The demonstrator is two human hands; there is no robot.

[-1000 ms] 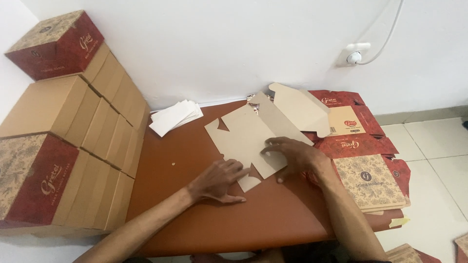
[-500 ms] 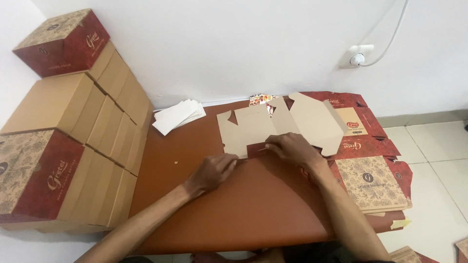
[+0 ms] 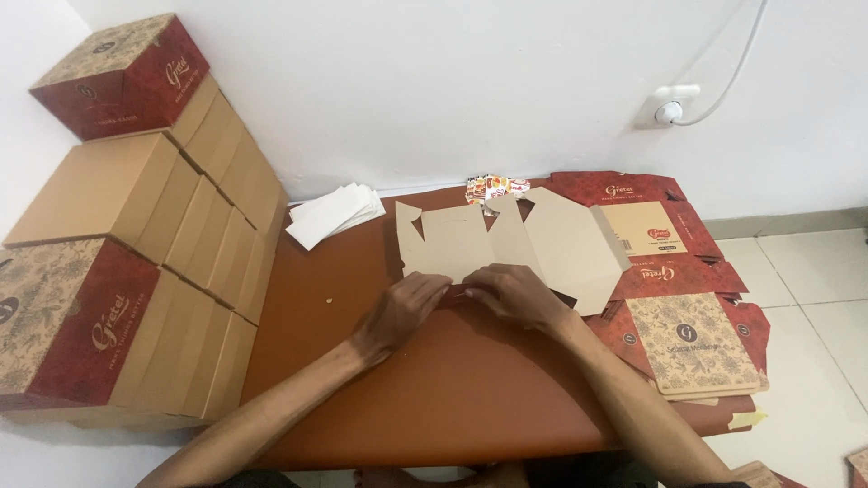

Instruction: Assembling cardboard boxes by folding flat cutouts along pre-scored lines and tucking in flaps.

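A flat die-cut cardboard box blank point(image 3: 506, 242), plain brown side up, lies on the reddish-brown table point(image 3: 452, 389). My left hand point(image 3: 402, 312) and my right hand point(image 3: 515, 294) meet at the blank's near edge, fingers curled onto a folded flap there. Both hands press or pinch that edge; the fingertips are partly hidden under the knuckles.
Stacks of assembled brown and red patterned boxes point(image 3: 117, 262) fill the left side. A pile of flat printed box blanks point(image 3: 687, 316) lies at the right. White paper slips point(image 3: 334, 212) and small colourful stickers point(image 3: 493, 188) sit at the back. A wall socket point(image 3: 667, 108) is above.
The blank has been turned and pulled nearer the table's middle, and its near flap folded. My left hand has moved from the table onto the blank's edge, meeting my right hand.
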